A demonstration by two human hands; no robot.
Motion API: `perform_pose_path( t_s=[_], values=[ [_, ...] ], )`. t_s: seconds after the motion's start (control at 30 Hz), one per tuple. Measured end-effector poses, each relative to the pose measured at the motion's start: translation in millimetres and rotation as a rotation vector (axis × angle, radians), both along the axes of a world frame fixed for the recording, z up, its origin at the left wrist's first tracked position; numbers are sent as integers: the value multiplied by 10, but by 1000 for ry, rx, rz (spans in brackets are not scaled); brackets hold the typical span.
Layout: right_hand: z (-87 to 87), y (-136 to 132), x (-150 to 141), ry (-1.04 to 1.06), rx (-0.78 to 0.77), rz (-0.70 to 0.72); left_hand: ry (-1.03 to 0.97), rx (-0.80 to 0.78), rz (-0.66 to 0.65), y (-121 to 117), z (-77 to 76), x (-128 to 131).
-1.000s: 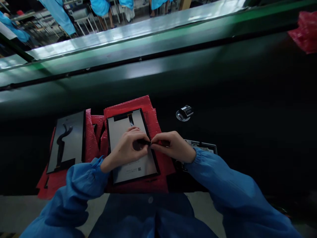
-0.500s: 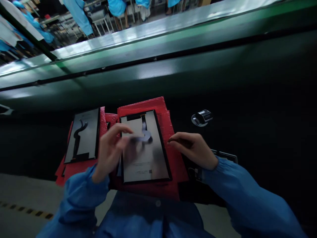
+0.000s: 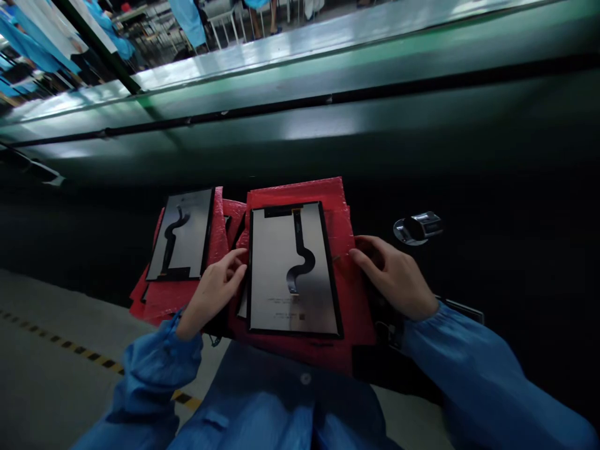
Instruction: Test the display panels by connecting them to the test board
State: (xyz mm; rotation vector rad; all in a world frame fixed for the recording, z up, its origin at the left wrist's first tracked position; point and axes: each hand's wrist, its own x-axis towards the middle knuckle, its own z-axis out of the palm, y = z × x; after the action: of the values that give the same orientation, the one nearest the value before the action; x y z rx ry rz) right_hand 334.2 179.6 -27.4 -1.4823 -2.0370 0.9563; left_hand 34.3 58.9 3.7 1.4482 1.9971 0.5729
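Panel on red wrap, between two bare hands

Blue sleeves (image 3: 473, 356), two, at the front. Panel (image 3: 272, 269), one, grey-backed, dark-edged, flat on red wrap (image 3: 359, 306); black S-curved ribbon (image 3: 307, 259) on its back. Left hand (image 3: 242, 260): grip apart, fingertips beside the panel's left edge. Right hand (image 3: 355, 246): grip slightly apart, at the wrap's right edge; contact unclear. Framed part (image 3: 471, 312), one, mostly hidden by the right sleeve. Second panel (image 3: 194, 215), one, with similar ribbon, on red wrap to the left. Shiny curled item (image 3: 429, 225), one, right, on the dark surface (image 3: 515, 250). People in blue, beyond the green ledge (image 3: 281, 75).
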Motion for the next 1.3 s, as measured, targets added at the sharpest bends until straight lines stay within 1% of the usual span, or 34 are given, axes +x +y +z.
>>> perform_pose_path(
  t_s=[0.07,0.13,0.23,0.37,0.47,0.53,0.7,0.77,0.87,0.93,1.0,1.07,1.13,1.23,1.3],
  values=[
    [-36,5,-14,23,-91,57,91,104,-20,63,-31,53],
    [-70,2,-31,112,-185,132,167,173,-44,93,-48,110],
    [-124,-3,-59,270,-254,194,191,179,-61,80,-54,186],
    [-190,6,-83,397,-300,214,171,236,-55,66,-59,259],
    [-204,16,-80,438,-315,222,81,295,-96,101,-62,283],
    [-196,18,-73,462,-330,231,-4,288,-98,130,-47,275],
    [-194,4,-69,434,-336,194,-251,186,-2,166,56,230],
    [-206,-2,-74,408,-310,172,-422,150,68,168,104,237],
    [-210,-2,-79,397,-288,181,-721,59,183,175,181,268],
    [-196,-2,-80,401,-272,188,-850,-13,219,184,239,283],
    [-175,-3,-80,406,-255,189,-927,-57,225,193,292,289],
    [-159,-5,-77,407,-261,189,-958,-45,201,200,317,293],
    [-160,-6,-74,404,-276,186,-920,5,184,204,303,303],
    [-192,-9,-77,414,-265,182,-779,70,226,217,231,320],
    [-211,-19,-87,404,-247,190,-735,98,272,233,181,327]
  ],
)
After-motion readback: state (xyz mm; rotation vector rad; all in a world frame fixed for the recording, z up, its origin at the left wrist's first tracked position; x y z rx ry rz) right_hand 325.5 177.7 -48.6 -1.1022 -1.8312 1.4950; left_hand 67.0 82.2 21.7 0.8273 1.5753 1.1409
